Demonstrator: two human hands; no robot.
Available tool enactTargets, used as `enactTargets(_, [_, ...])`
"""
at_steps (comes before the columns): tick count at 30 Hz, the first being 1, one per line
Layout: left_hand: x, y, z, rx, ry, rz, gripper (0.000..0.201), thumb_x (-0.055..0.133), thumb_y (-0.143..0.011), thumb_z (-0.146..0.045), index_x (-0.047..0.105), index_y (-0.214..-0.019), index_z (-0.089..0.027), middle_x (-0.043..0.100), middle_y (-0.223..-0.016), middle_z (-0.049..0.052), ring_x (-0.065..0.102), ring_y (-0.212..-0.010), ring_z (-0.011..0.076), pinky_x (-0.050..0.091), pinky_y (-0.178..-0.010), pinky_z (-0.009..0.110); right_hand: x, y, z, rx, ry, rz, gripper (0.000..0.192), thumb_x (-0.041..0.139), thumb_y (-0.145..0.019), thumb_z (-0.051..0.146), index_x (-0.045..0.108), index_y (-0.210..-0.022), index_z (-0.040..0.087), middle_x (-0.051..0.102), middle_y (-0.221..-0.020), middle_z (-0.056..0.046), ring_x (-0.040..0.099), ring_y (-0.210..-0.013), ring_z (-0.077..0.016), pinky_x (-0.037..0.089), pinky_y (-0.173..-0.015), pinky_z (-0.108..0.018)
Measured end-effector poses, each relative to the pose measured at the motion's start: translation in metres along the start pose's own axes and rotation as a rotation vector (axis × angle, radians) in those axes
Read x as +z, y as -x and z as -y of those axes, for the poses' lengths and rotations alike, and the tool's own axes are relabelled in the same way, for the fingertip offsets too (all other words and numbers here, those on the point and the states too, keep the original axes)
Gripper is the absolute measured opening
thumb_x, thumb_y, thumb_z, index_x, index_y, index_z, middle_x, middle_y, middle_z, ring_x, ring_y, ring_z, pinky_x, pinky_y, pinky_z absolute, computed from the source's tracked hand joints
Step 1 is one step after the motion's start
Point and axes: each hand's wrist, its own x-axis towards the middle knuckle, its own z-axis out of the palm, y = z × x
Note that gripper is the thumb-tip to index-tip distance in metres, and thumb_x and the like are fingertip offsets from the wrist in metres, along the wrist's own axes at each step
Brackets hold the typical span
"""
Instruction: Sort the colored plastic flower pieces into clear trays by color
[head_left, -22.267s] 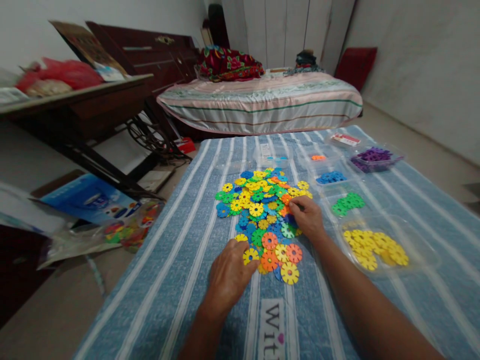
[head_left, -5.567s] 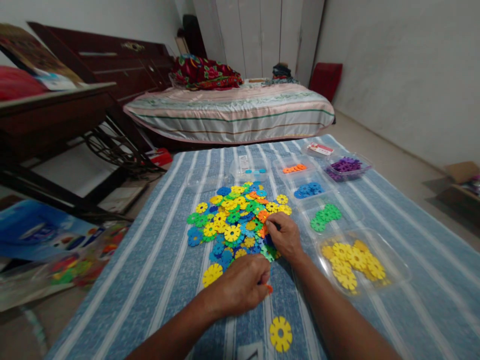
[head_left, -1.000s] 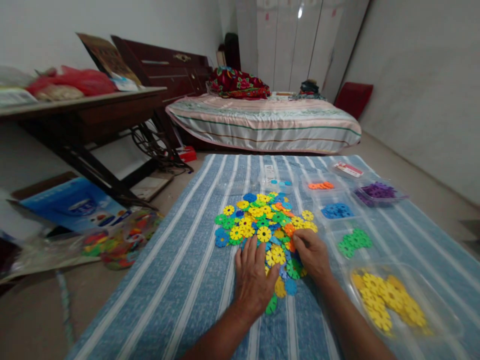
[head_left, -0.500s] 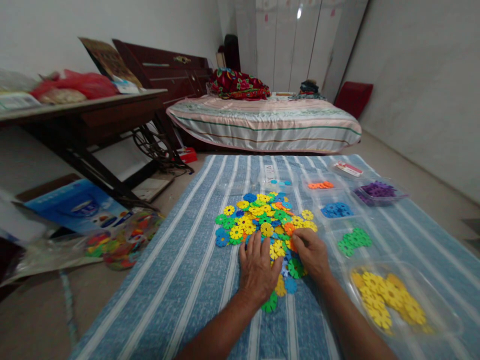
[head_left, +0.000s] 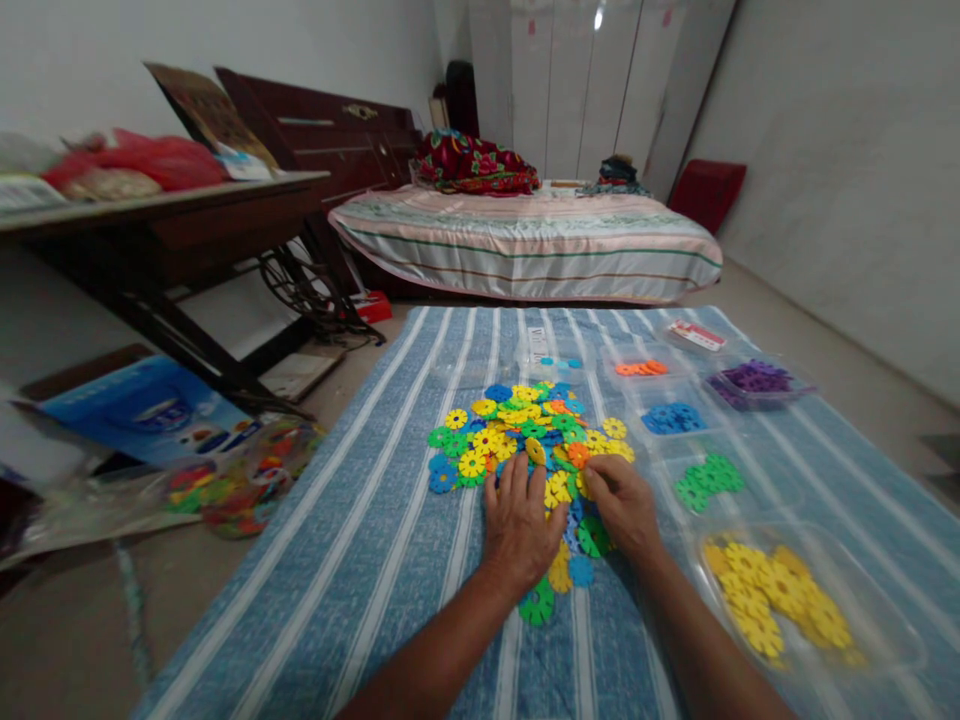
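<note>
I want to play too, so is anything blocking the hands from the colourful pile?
Nothing visible is. The left hand is over the near side of the pile, and the right hand is at its right edge, beside an orange piece.

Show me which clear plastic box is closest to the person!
The clear, rectangular plastic box with yellow, flower-shaped plastic discs; the others sit farther back.
</note>
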Motion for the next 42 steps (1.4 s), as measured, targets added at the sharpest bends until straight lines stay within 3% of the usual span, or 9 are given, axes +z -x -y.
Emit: enactTargets(42, [-0.0002,-0.0035,0.0020,0.030,0.026,0.011,0.044,0.057,-0.088,-0.039,0.060,-0.125,-0.015,0.058,-0.135,0.018,0.050,-0.126,0.0338,0.038,-0.105,0.055,-0.0005,0.0000,-0.0014,0.012,-0.001,0.000,0.018,0.054,-0.086,0.031,0.067,-0.078,0.021,0.065,-0.079,-0.002,0.059,-0.077,-0.0179,0.046,-0.073,-0.031])
